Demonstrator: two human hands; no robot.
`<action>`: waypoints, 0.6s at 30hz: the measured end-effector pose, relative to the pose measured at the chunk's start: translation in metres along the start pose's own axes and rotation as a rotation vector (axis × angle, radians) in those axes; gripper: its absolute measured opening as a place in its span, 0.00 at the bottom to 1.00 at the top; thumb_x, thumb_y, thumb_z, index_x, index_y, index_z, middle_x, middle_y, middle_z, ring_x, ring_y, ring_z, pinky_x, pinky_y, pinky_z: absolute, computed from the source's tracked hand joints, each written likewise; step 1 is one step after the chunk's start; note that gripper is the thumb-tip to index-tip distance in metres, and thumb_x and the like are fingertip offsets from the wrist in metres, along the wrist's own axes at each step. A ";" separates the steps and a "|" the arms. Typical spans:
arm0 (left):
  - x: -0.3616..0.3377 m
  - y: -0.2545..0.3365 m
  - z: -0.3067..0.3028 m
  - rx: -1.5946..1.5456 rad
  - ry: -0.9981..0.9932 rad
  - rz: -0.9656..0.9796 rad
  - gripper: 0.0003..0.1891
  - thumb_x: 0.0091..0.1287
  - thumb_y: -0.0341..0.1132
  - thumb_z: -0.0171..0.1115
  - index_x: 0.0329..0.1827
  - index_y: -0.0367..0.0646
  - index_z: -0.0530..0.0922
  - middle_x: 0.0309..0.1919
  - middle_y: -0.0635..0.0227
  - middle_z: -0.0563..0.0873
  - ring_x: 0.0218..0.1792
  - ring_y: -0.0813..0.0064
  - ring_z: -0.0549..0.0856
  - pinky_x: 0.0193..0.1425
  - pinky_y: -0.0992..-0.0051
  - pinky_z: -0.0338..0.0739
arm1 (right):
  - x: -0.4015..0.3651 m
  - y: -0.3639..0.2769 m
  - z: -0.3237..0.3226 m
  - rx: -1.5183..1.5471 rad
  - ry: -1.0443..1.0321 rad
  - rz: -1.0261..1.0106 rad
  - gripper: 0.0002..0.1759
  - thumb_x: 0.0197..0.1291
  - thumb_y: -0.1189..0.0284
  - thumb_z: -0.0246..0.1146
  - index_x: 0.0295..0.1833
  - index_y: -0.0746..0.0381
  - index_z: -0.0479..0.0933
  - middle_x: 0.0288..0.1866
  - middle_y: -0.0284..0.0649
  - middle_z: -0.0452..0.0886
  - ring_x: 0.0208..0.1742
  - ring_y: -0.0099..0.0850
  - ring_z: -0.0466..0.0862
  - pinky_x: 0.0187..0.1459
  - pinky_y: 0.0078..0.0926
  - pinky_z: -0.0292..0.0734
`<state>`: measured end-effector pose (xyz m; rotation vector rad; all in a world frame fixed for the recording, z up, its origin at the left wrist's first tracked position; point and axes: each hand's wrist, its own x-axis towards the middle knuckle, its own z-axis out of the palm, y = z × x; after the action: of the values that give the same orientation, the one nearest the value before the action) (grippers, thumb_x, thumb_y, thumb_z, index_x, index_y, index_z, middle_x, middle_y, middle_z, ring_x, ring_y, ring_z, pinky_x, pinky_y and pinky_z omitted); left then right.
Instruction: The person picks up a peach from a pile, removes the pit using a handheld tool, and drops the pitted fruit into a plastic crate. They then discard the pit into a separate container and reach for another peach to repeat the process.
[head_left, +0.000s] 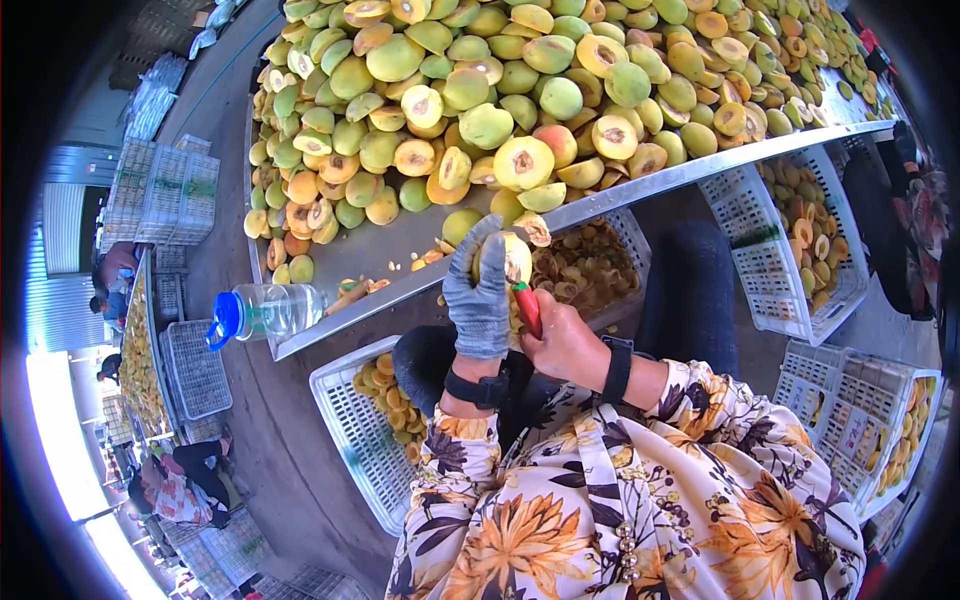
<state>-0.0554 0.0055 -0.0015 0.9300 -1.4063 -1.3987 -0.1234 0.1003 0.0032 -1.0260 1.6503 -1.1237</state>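
My left hand [476, 305], in a grey knit glove, is closed around a cut yellow peach [517, 256] just past the metal table edge. A red-handled pitting knife [527, 308] is gripped in my bare right hand [566, 345]. Its tip meets the cut face of the fruit, and the blade is mostly hidden there. Close above the glove is another cut piece of peach [536, 229]. Whole and halved green-yellow peaches [485, 127] are heaped on the table in front of me, many with brown centres showing.
The metal table rim [640, 193] crosses ahead of me. A blue-capped water bottle [270, 312] lies at its left corner. Crates hold fruit by my left leg [350, 440] and at right [775, 270]. A crate of scraps [590, 265] sits beneath. Other people work at left.
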 end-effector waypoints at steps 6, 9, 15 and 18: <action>0.022 0.002 -0.017 -0.418 -0.154 -0.457 0.14 0.60 0.32 0.62 0.47 0.35 0.77 0.41 0.67 0.82 0.41 0.79 0.80 0.46 0.81 0.76 | 0.006 0.003 -0.005 -0.136 -0.111 -0.020 0.15 0.46 0.80 0.59 0.41 0.67 0.65 0.21 0.53 0.72 0.25 0.48 0.75 0.29 0.34 0.70; 0.021 0.005 -0.018 -0.498 -0.167 -0.437 0.15 0.59 0.33 0.63 0.47 0.35 0.77 0.42 0.66 0.82 0.41 0.78 0.81 0.47 0.79 0.77 | 0.006 0.002 -0.004 -0.113 -0.079 -0.030 0.15 0.45 0.80 0.59 0.40 0.67 0.65 0.21 0.54 0.72 0.25 0.49 0.75 0.28 0.34 0.70; 0.013 0.001 -0.013 -0.476 -0.054 -0.374 0.19 0.59 0.37 0.63 0.50 0.36 0.75 0.39 0.62 0.81 0.39 0.73 0.81 0.45 0.75 0.78 | 0.005 -0.001 -0.005 -0.075 -0.072 -0.103 0.13 0.47 0.79 0.59 0.39 0.67 0.65 0.20 0.50 0.70 0.22 0.45 0.75 0.26 0.33 0.69; 0.017 -0.007 -0.018 -0.477 -0.095 -0.396 0.22 0.59 0.41 0.62 0.52 0.37 0.71 0.36 0.58 0.80 0.35 0.68 0.82 0.40 0.71 0.80 | 0.004 -0.019 -0.016 0.067 -0.193 0.019 0.11 0.50 0.79 0.56 0.39 0.65 0.63 0.18 0.42 0.69 0.15 0.34 0.73 0.19 0.28 0.68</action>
<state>-0.0435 -0.0167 -0.0079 0.8554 -0.9100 -1.9871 -0.1368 0.0959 0.0236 -1.0401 1.4571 -1.0272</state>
